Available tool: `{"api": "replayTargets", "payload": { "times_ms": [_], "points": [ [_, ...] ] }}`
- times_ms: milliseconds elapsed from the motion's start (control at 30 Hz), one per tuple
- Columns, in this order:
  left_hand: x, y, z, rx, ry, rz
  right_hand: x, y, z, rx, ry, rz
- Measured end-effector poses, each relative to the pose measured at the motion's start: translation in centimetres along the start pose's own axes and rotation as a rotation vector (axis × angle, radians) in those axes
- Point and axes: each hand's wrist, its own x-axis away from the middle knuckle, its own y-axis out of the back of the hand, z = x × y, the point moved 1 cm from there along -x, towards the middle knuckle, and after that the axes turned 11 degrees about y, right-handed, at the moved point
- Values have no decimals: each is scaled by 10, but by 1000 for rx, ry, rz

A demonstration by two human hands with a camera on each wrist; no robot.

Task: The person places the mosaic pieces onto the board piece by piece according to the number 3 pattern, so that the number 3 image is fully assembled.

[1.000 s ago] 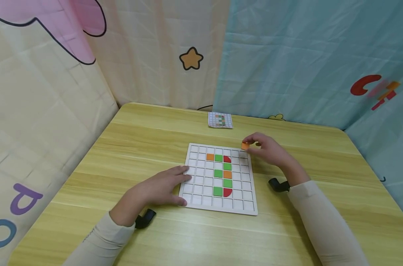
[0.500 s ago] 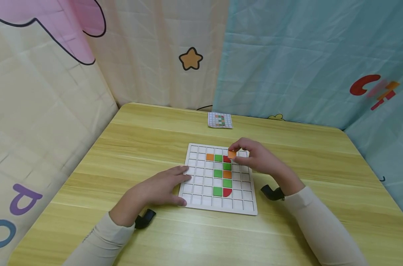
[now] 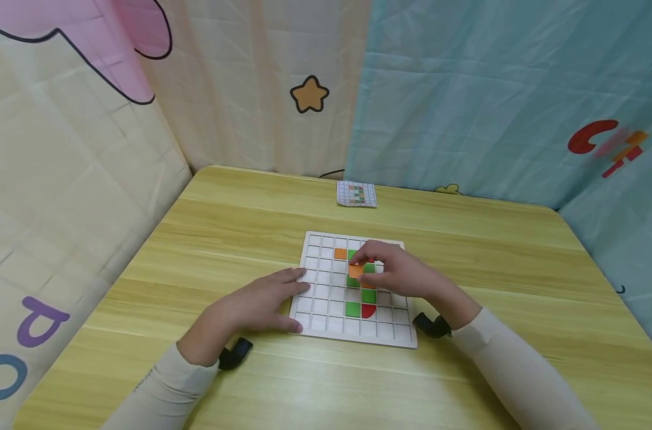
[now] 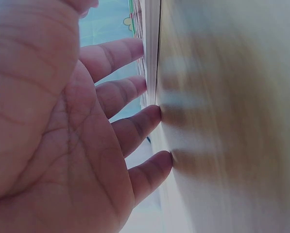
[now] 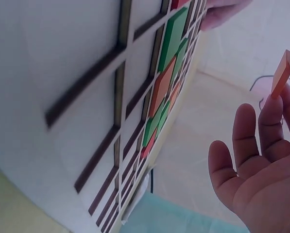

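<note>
My right hand (image 3: 396, 270) pinches an orange square tile (image 3: 355, 272) between thumb and fingers, above the white grid board (image 3: 326, 325). In the right wrist view that tile (image 5: 281, 75) is held clear of the board's surface. My left hand (image 3: 256, 301) rests at the board's left edge, its fingers spread; in the left wrist view the fingertips (image 4: 152, 114) touch the table and the board's side. Set in the cells are another orange tile (image 3: 340, 254), a green square tile (image 3: 352, 309), a red quarter-round tile (image 3: 368, 311) and several more, partly hidden behind the right hand.
A small printed card (image 3: 356, 194) with a coloured grid pattern lies near the back edge of the wooden table (image 3: 240, 209). Patterned curtains (image 3: 261, 89) hang behind and beside the table. Black wrist mounts (image 3: 432, 325) sit under both wrists.
My right hand has carried the orange tile from beyond the board's back right corner leftward and nearer, over the coloured tiles. The left hand has stayed in place.
</note>
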Motion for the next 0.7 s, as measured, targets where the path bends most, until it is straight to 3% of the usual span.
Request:
{"api": "replayTargets", "payload": {
  "times_ms": [333,700],
  "points": [
    [-1,-1,0,6,16,2,2,-16,17,27,-34,35],
    [-2,-1,1,6,20,5,2,-36,28,52,-12,65]
  ]
}}
